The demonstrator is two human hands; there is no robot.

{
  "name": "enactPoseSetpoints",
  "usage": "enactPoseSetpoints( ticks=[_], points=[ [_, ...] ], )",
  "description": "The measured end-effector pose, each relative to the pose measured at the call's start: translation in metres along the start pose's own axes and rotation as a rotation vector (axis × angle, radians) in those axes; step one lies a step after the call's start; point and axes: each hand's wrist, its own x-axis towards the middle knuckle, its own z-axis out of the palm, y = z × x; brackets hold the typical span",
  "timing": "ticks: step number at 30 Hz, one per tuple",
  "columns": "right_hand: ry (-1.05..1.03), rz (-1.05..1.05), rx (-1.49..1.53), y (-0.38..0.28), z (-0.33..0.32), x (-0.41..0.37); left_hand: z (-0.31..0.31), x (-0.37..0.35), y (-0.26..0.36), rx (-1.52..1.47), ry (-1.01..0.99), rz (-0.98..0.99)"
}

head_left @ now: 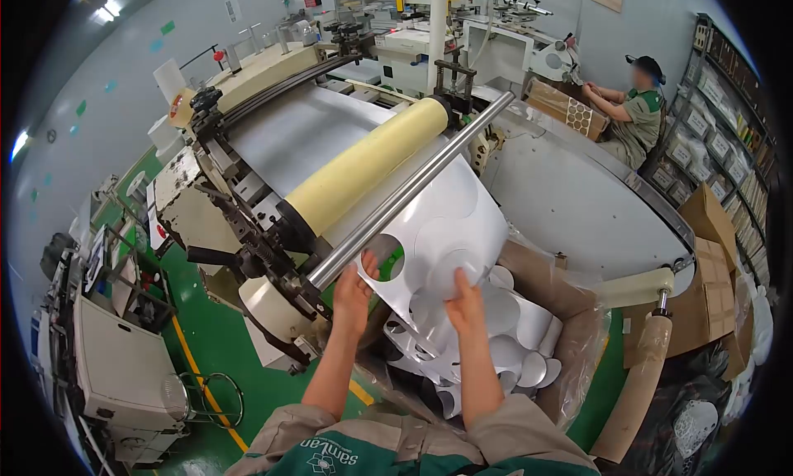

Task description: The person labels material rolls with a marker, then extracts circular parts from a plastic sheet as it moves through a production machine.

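Factory floor: roller machine, green floor, stacked cartons.

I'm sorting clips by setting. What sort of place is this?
Probably a paper die-cutting factory: a big roller machine carries a white sheet punched with round holes, and cut discs fill a lined box.

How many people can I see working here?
2. One wears the camera, left hand and right hand on the white sheet; a seated person is at upper right. Others may be hidden.

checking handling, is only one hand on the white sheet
No, the left hand and right hand both grip the white sheet below the steel roller.
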Motion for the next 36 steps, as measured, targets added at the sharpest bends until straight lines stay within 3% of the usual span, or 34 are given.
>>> enactPoseSetpoints(
  ticks=[4,7,10,13,16,17,20,26,27,31,36],
  points=[
    [-0.036,-0.086,-0.173,-0.034,0.013,-0.002,-0.008,0.006,0.012,-0.015,-0.024,0.068],
    [-0.212,-0.113,-0.667,-0.038,0.036,-0.002,-0.011,0.01,0.009,-0.049,0.022,0.077],
    [-0.362,-0.015,-0.901,-0.037,0.07,-0.005,-0.003,0.011,0.0,-0.028,0.013,0.06],
    [-0.436,-0.172,-1.09,-0.019,0.081,0.007,0.016,0.0,-0.009,-0.071,-0.019,0.013],
    [-0.452,-0.131,-1.092,0.004,0.069,0.022,0.026,-0.021,-0.017,-0.114,0.021,-0.024],
    [-0.421,-0.024,-1.066,0.001,0.069,0.017,0.023,-0.023,-0.022,-0.096,-0.016,-0.011],
    [-0.299,0.144,-0.735,0.019,0.049,0.015,0.008,-0.016,-0.028,-0.044,-0.098,-0.057],
    [-0.036,-0.024,-0.029,0.008,0.01,0.005,0.006,-0.005,-0.009,0.007,-0.003,-0.034],
    [0.021,-0.014,-0.05,-0.003,0.005,0.005,-0.002,0.001,-0.003,-0.016,-0.021,-0.016],
    [-0.103,-0.106,-0.351,-0.029,0.034,0.002,-0.014,0.02,0.01,-0.065,0.004,0.071],
    [-0.388,-0.088,-0.822,-0.021,0.075,0.02,0.008,0.022,0.002,-0.071,-0.088,0.146]
  ],
)
